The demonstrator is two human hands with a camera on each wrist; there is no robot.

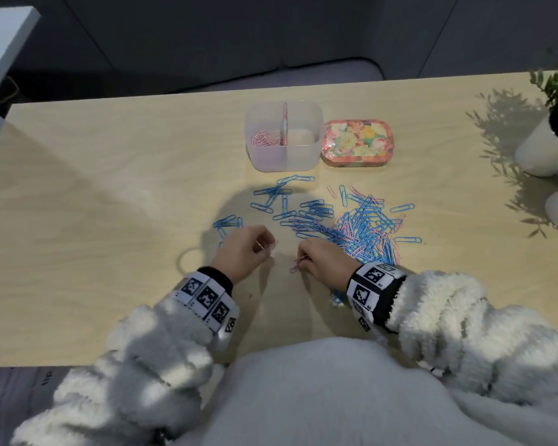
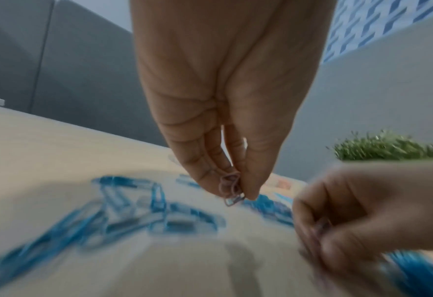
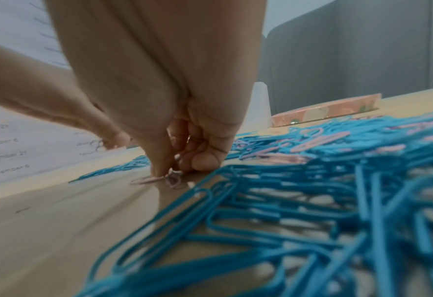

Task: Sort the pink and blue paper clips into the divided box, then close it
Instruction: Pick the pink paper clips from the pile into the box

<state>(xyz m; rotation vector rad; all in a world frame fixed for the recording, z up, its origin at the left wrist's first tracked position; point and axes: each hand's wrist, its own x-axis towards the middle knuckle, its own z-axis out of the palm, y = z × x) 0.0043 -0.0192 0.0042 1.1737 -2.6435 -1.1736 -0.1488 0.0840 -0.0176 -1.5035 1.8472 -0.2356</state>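
A clear divided box point(image 1: 283, 136) stands open at the back of the table, with pink clips point(image 1: 266, 139) in its left compartment. Its floral lid point(image 1: 356, 142) lies to its right. A mixed heap of blue and pink paper clips point(image 1: 351, 225) spreads in front. My left hand point(image 1: 244, 249) pinches a few pink clips point(image 2: 230, 187) just above the table. My right hand point(image 1: 324, 259) pinches pink clips point(image 3: 169, 177) that touch the table, left of the heap point(image 3: 312, 180).
Two white pots point(image 1: 543, 149) with a green plant stand at the right edge of the wooden table point(image 1: 110, 204). Loose blue clips point(image 1: 227, 222) lie beside my left hand. A white shelf corner point(image 1: 0, 43) is at the far left.
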